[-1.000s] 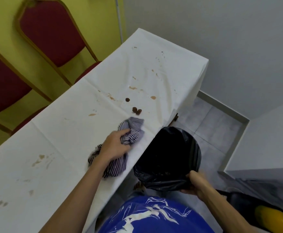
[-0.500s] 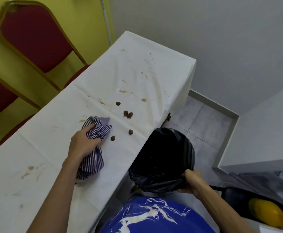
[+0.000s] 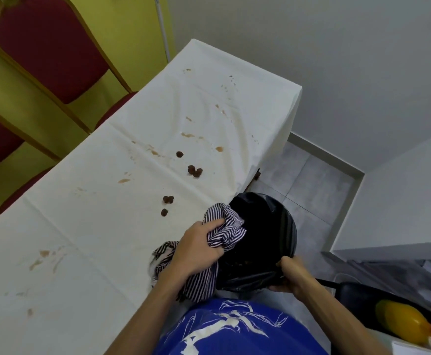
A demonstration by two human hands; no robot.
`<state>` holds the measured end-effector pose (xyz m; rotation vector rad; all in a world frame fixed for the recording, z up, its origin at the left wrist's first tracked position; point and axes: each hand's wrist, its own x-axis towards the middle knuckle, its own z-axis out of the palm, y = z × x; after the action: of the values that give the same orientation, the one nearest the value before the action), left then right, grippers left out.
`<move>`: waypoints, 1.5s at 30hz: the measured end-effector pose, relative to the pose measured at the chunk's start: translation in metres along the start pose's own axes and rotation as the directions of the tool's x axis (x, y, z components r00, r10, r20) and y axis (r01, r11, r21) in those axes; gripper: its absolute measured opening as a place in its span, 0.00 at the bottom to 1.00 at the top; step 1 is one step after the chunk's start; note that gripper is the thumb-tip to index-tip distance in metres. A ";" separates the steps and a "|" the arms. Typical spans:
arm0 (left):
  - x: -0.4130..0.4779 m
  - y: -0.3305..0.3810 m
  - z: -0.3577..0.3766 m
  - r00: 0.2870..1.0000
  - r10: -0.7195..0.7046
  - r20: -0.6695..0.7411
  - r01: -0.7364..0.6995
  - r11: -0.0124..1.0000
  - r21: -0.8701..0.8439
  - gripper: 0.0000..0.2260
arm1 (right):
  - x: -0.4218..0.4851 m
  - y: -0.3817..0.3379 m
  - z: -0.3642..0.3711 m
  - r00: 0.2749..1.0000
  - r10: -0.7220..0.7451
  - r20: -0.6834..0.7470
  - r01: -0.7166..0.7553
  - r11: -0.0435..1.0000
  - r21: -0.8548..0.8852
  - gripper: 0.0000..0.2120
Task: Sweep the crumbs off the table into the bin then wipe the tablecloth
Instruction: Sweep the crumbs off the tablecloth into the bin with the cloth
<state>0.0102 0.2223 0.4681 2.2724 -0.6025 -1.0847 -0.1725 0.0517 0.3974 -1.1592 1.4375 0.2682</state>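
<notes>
A long table wears a white tablecloth (image 3: 86, 226) marked with brown stains. Several dark brown crumbs (image 3: 194, 171) lie near its right edge, with two more clumps (image 3: 167, 199) closer to me. My left hand (image 3: 199, 245) grips a bunched blue-and-white striped cloth (image 3: 224, 228) at the table's right edge, its front fold hanging over the bin's mouth. The bin (image 3: 265, 242), lined with a black bag, sits just below the table edge. My right hand (image 3: 290, 274) holds the bin's near rim.
Two red chairs with gold frames (image 3: 48, 44) stand along the table's far side against a yellow wall. Grey floor tiles (image 3: 309, 185) lie beyond the bin. A white counter (image 3: 399, 219) is on the right, a yellow bottle (image 3: 404, 321) below it.
My left hand swept the striped cloth from the middle of the tablecloth right to the table edge over the bin. Two crumb clumps near it stay on the cloth. The bin stays held.
</notes>
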 end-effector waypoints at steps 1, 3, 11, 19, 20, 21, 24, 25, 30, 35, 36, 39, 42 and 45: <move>0.000 0.005 -0.002 1.000 0.017 -0.011 -0.017 0.999 -0.033 0.33 | 0.000 0.000 -0.001 1.000 0.006 -0.003 -0.006 1.000 0.002 0.10; -0.001 0.012 -0.013 0.998 0.036 -0.055 -0.041 0.996 -0.083 0.33 | 0.001 0.002 -0.002 1.000 0.014 -0.003 -0.014 1.000 0.005 0.11; 0.008 -0.043 -0.109 0.870 -0.177 -0.461 0.150 0.984 -0.094 0.29 | 0.003 0.005 -0.005 1.000 0.007 0.008 -0.007 1.000 0.023 0.13; 0.039 -0.103 -0.096 0.851 -0.206 -0.483 0.389 0.865 0.316 0.28 | 0.004 0.004 -0.007 1.000 0.009 0.008 -0.009 1.000 0.014 0.10; 0.039 -0.099 -0.089 0.855 -0.165 -0.491 0.368 0.861 0.351 0.28 | 0.005 0.004 -0.007 1.000 0.006 0.002 -0.006 1.000 0.013 0.10; 0.040 -0.095 -0.083 0.861 -0.136 -0.490 0.348 0.860 0.373 0.27 | 0.006 0.005 -0.006 1.000 0.006 -0.004 -0.006 1.000 0.010 0.10; 0.041 -0.089 -0.071 0.888 -0.115 -0.446 0.310 0.865 0.395 0.28 | 0.010 0.009 -0.003 1.000 0.017 -0.010 -0.017 1.000 0.010 0.10; 0.040 -0.088 -0.068 0.899 -0.105 -0.425 0.293 0.866 0.406 0.28 | 0.010 0.009 -0.001 1.000 0.019 -0.007 -0.019 1.000 0.009 0.10; 0.037 -0.079 -0.052 0.938 -0.003 -0.346 0.174 0.868 0.465 0.28 | 0.009 0.007 0.004 0.999 0.025 0.020 -0.025 1.000 0.012 0.09; 0.025 -0.056 -0.028 0.973 0.067 -0.221 0.053 0.866 0.498 0.28 | 0.008 0.008 0.006 0.999 0.034 0.008 -0.034 0.999 0.027 0.09; 0.021 -0.047 -0.021 0.979 0.092 -0.180 0.008 0.872 0.490 0.28 | 0.008 0.008 0.007 0.999 0.033 0.005 -0.033 0.999 0.028 0.09; 0.010 -0.019 0.007 0.993 0.118 -0.026 -0.097 0.910 0.402 0.31 | 0.006 0.007 0.009 0.999 0.033 -0.011 -0.033 0.999 0.026 0.11; 0.006 -0.004 0.018 0.992 0.123 -0.004 -0.119 0.965 0.233 0.35 | 0.005 0.003 0.010 0.999 0.049 -0.018 -0.048 0.998 0.037 0.12; 0.011 -0.004 -0.003 0.990 0.113 -0.083 -0.107 0.992 0.073 0.34 | 0.002 0.002 0.006 0.998 0.053 -0.026 -0.052 0.998 0.028 0.13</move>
<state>0.0196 0.2193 0.4606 2.3012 -0.7306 -0.9206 -0.1703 0.0556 0.3928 -1.1073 1.4922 0.2698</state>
